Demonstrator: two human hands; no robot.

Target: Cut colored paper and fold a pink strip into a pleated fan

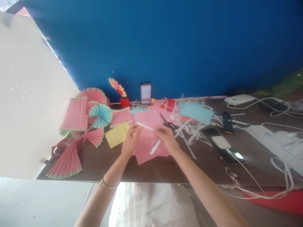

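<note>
Centrally, over the pink sheets near the tabletop's front edge, a narrow white strip spans both hands: the left hand pinches one end between thumb and fingers, the right hand pinches the other. The dark brown tabletop runs along a plain blue wall; a pale panel closes off its left end, and light grey floor shows below the front left corner. Pleated paper fans crowd that left end, with yellow paper between them and the left hand. An upright phone and a red pot stand at the back edge. Right of the pink sheets lie dark scissors, tangled paper offcuts and a light blue sheet; farther right, a flat phone and white cables reach toward the front right corner.
</note>
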